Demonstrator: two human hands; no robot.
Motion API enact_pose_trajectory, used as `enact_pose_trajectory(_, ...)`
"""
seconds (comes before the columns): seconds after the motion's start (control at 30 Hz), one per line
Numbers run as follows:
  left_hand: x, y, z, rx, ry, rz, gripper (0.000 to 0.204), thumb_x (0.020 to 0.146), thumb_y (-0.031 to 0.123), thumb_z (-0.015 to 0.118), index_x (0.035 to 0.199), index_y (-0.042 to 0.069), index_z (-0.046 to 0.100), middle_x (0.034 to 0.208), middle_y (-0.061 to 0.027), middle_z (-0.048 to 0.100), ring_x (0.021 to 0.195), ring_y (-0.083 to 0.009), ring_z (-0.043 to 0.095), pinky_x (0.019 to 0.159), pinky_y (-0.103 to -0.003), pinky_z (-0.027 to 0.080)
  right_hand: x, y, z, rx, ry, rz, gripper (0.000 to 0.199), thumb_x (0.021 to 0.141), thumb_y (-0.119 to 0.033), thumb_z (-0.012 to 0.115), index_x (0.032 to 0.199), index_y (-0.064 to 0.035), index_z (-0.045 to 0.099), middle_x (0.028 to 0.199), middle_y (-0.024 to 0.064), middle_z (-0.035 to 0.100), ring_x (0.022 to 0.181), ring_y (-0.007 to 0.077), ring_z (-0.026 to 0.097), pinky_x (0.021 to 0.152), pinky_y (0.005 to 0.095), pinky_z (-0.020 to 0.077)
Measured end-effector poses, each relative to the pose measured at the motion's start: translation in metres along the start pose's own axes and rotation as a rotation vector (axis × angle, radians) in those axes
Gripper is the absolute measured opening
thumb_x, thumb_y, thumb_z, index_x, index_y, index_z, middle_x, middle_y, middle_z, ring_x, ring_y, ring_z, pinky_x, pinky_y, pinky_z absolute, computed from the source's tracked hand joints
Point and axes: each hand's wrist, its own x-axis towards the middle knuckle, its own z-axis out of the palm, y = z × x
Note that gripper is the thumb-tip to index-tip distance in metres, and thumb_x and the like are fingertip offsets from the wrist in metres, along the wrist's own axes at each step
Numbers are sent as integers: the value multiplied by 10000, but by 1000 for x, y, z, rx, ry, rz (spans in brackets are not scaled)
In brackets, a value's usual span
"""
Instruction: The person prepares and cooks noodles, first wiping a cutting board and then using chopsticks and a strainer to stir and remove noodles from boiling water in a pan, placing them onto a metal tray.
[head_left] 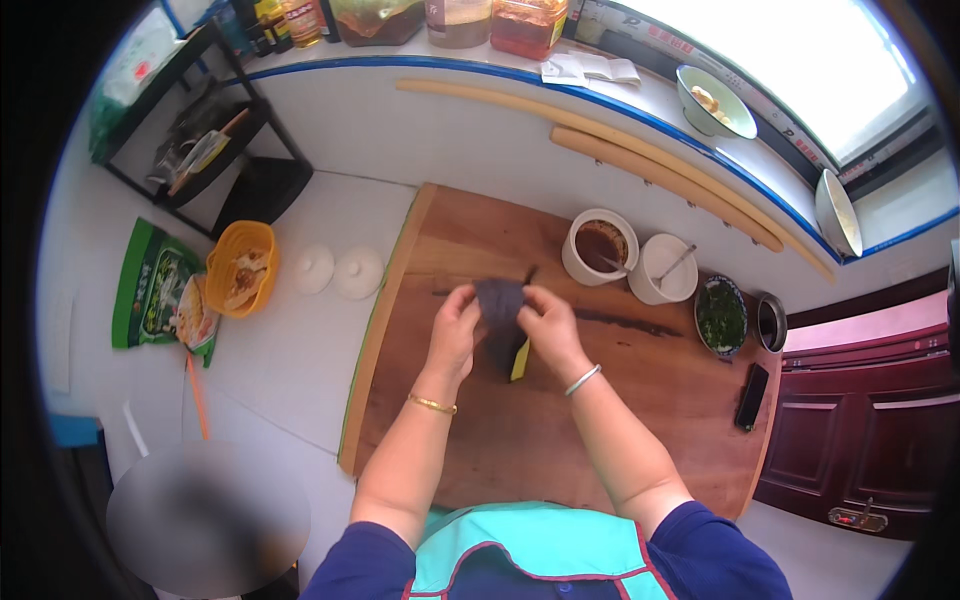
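I watch left hand, right hand pinching dark sheet above board middle; next: steady, even pull.

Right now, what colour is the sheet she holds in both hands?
Dark grey-purple, almost black; the sheet shows best in the head view, above the wooden board.

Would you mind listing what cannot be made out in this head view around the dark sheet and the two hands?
- Dark sheet: its lower part is hidden behind the left hand and right hand.
- Yellow-green piece: mostly hidden under the right hand; its kind is unclear.
- Round shape at lower left: blurred out.
- Small dark cup: contents too small to tell.
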Motion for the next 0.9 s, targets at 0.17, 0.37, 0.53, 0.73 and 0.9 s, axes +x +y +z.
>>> enact_pose_trajectory(0.17,112,21,39,66,69,424,255,903,130,541,1149,66,522,1053,-43,599,978,-160,591,793,-259,470,104,-21,4,199,463,-201,265,824,-32,589,1083,25,571,909,39,636,815,87,575,723,240,466)
enact_pose_trajectory(0.37,223,-2,23,914,-144,71,269,789,143,577,983,-42,598,928,-226,636,867,-338,622,734,-388,483,171,44,-7,98,381,-224,340,813,-105,641,1130,-1,574,1022,63,633,947,142,578,854,273,445)
enact_pose_trajectory(0.53,262,22,-92,839,237,335,335,854,271,570,1011,-22,605,933,-195,643,847,-254,612,721,-371,481,247,50,103,-456,241,-292,188,719,-70,568,870,10,646,791,219,618,817,397,581,754,458,455)
enact_pose_trajectory(0.73,258,98,-115,1276,245,416,263,794,175,622,840,-83,638,763,-254,636,785,-348,644,694,-430,494,264,34,160,-103,167,-100,238,746,-85,583,939,43,636,886,212,642,812,325,613,724,384,485)
enact_pose_trajectory(0.9,241,26,0,1359,-239,173,170,685,73,560,744,-52,659,797,-274,620,813,-407,613,747,-476,486,184,67,55,327,616,5,308,795,6,510,1090,68,575,1013,94,619,913,146,563,823,274,459)
